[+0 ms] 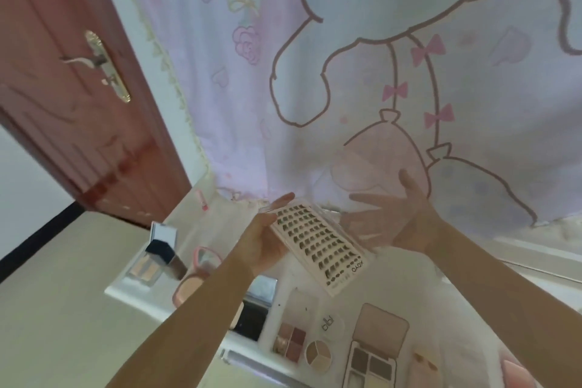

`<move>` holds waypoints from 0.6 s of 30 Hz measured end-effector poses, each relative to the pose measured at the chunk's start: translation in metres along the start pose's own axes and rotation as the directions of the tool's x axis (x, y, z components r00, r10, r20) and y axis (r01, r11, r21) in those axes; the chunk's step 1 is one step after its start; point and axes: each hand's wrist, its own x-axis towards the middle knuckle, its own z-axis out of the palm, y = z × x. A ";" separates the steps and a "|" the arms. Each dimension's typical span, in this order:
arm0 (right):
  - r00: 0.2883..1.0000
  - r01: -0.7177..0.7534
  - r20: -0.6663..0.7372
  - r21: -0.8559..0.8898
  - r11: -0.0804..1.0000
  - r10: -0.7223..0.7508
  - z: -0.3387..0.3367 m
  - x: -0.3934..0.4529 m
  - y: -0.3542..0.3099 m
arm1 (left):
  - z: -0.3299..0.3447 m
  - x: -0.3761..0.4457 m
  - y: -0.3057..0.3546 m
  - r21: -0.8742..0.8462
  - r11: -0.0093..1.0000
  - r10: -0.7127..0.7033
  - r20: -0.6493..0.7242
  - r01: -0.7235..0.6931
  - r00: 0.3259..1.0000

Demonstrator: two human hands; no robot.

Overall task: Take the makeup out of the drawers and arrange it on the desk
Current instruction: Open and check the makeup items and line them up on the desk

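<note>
My left hand [267, 239] holds a flat pale card of false eyelash clusters [318, 246] by its left edge, tilted above the white desk [195, 217]. My right hand [406, 214] holds a clear plastic lid [356, 186] just right of the card, fingers spread against it. Laid out on the desk are open makeup items: a pink round compact [192, 280], a dark-capped foundation bottle [167, 258], a four-pan eyeshadow palette [289, 340], a round three-shade pan [318, 356] and a beige palette with open lid [374, 353].
A pastel cartoon curtain [346, 72] hangs right behind the desk. A red-brown door [72, 88] with a metal handle stands at the left. A pink tube [201, 198] lies at the desk's back left corner. Beige floor [63, 293] shows left of the desk.
</note>
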 end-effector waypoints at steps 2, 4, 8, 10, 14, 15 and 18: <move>0.967 0.075 -0.241 -0.022 0.997 -0.078 0.002 0.002 0.009 | -0.003 -0.016 -0.005 -0.058 0.996 0.060 -0.036 -0.062 0.998; 0.914 0.165 -0.366 -0.051 0.985 -0.172 0.003 -0.007 0.023 | 0.003 -0.030 -0.014 -0.100 0.989 0.102 -0.069 -0.109 0.992; 0.785 0.094 -0.588 -0.199 0.976 -0.195 -0.002 -0.028 0.050 | 0.022 -0.034 -0.042 0.001 0.999 0.038 -0.040 -0.038 0.998; 0.724 0.043 -0.656 -0.264 0.964 -0.212 -0.012 -0.046 0.053 | 0.032 -0.033 -0.059 0.118 0.991 -0.043 -0.134 0.059 0.990; 0.633 0.033 -0.715 -0.357 0.933 -0.296 -0.034 -0.084 0.052 | 0.048 -0.026 -0.085 0.349 0.915 -0.149 -0.179 0.204 0.972; 0.603 0.034 -0.732 -0.373 0.927 -0.317 -0.039 -0.092 0.053 | 0.053 -0.021 -0.089 0.405 0.883 -0.186 -0.166 0.239 0.968; 0.484 0.011 -0.784 -0.438 0.899 -0.388 -0.047 -0.107 0.059 | 0.071 -0.005 -0.102 0.522 0.780 -0.278 -0.204 0.345 0.939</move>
